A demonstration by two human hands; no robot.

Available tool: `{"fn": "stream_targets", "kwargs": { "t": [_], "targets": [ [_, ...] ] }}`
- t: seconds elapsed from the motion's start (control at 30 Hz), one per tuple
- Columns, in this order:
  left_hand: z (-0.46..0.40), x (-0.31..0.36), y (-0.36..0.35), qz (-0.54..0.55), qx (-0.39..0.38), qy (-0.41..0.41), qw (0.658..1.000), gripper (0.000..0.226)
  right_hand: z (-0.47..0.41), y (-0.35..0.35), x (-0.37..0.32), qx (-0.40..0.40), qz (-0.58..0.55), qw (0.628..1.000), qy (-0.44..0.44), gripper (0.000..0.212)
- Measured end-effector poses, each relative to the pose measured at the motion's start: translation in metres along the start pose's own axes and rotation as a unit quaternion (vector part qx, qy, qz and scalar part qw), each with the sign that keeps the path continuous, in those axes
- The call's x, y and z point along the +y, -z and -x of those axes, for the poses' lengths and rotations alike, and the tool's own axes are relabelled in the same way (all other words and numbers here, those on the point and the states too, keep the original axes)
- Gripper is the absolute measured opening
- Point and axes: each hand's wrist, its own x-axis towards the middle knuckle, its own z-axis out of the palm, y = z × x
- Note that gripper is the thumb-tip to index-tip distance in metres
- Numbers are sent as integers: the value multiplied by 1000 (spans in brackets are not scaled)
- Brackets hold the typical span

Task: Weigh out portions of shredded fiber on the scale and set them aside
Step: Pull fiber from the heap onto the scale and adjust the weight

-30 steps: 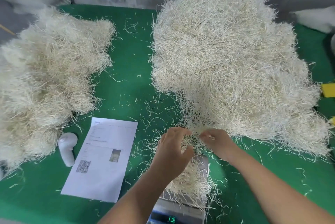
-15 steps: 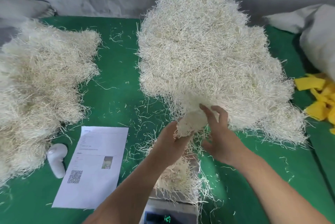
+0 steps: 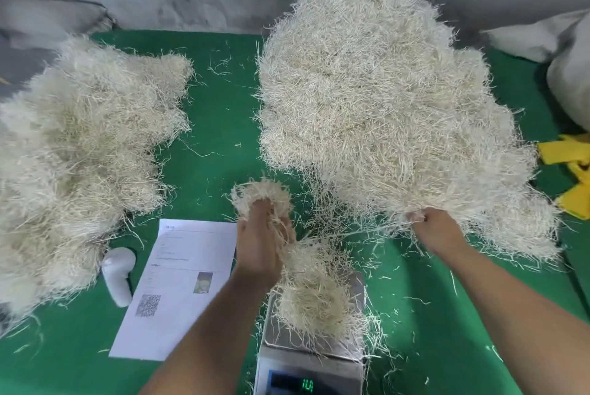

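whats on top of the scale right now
A loose clump of shredded fiber lies on the scale and covers most of its metal pan. The green display below is partly in view, its digits too blurred to read.

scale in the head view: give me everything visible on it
The scale is a small silver-grey unit at the bottom edge, on the green table, right of the printed sheet. Its flat metal platform carries a loose mound of shredded fiber, with strands spilling over the edges. The dark front display glows with green digits, too blurred to read. Neither hand touches it.
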Motion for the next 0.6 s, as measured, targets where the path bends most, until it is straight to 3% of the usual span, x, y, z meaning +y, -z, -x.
{"fn": "stream_targets", "kwargs": {
  "t": [0.1,0.17,0.27,0.33,0.37,0.43,0.5,0.53,0.6],
  "targets": [
    [-8,10,23,-23,40,-16,999,33,-2,11,21,32,-6,998,-48,26],
    [-12,16,37,-11,57,-25,998,34,2,17,30,10,17,998,-53,27],
    [-13,19,45,27,21,-18,999,28,14,31,27,-152,187,971,-9,50],
    [-9,13,38,49,-62,-42,996,24,28,41,14,-258,207,944,12,73],
    [-5,9,31,72,-99,-51,991,28,38,45,4,-268,190,944,43,75],
    [5,-1,16,146,-147,-17,978,47,70,46,-22,-204,73,971,98,69],
    [17,-15,5,179,-203,15,963,59,114,36,-58,-152,-141,971,123,67],
    [20,-25,0,125,-206,15,970,53,131,23,-72,-172,-251,945,121,66],
    [28,-44,-9,-82,-216,2,973,45,159,-6,-92,-216,-414,880,90,38]
  ]
}}
